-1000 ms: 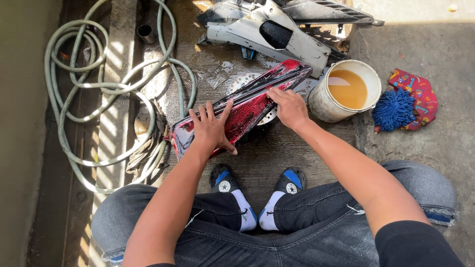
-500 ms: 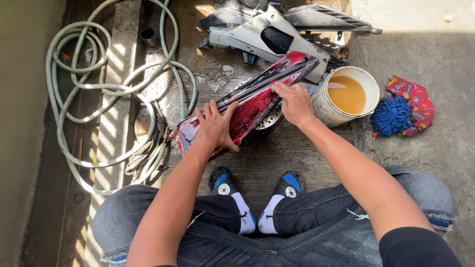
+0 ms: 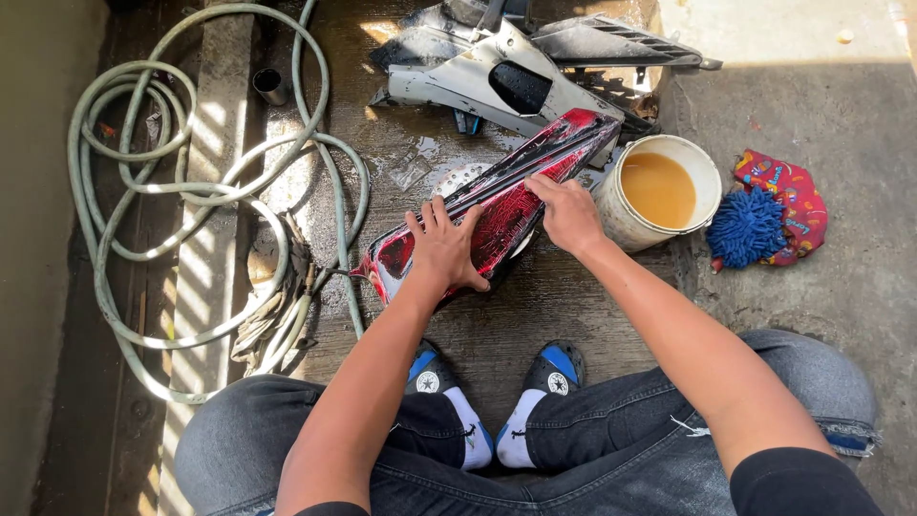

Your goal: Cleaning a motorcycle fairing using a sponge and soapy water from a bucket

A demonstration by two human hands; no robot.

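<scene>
A long red and black glossy body panel (image 3: 511, 201) lies tilted on the wet concrete in front of my feet. My left hand (image 3: 445, 250) presses flat on its lower part, fingers spread and thumb around the edge. My right hand (image 3: 567, 212) rests on the upper part, fingers on the panel's dark ridge. Soapy streaks cover the red surface. A perforated metal disc (image 3: 460, 177) shows partly under the panel.
A white bucket (image 3: 626, 222) of brownish water stands right of the panel. A blue mop-like mitt (image 3: 746, 227) and a red patterned cloth (image 3: 789, 196) lie beyond it. Grey and white body panels (image 3: 497, 76) lie at the top. A coiled green hose (image 3: 181, 182) fills the left.
My left hand slid up the panel toward the right. The panel's lower end shifted right with it. My right hand stayed on the upper ridge.
</scene>
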